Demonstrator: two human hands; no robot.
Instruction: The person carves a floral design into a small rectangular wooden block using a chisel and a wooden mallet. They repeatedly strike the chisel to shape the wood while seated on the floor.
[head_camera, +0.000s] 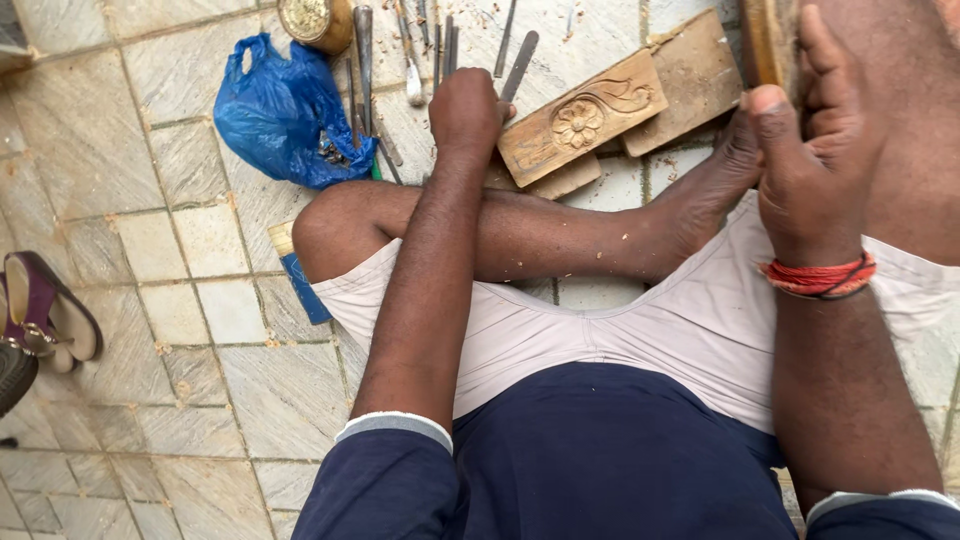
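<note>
Right hand (815, 150) raised near right knee, fingers curled around wooden handle (765, 40), grip closed. Left arm stretched forward across shin. Left hand (465, 105) fisted over chisel (518, 65) on tiled floor (200, 300). Carved wooden block (583, 118) lies just right of left hand. Blue bag (285, 110) seen farther left.

Left hand (465, 105) reaching forward, fingers curled; right hand (815, 150) raised, fingers gripping.
</note>
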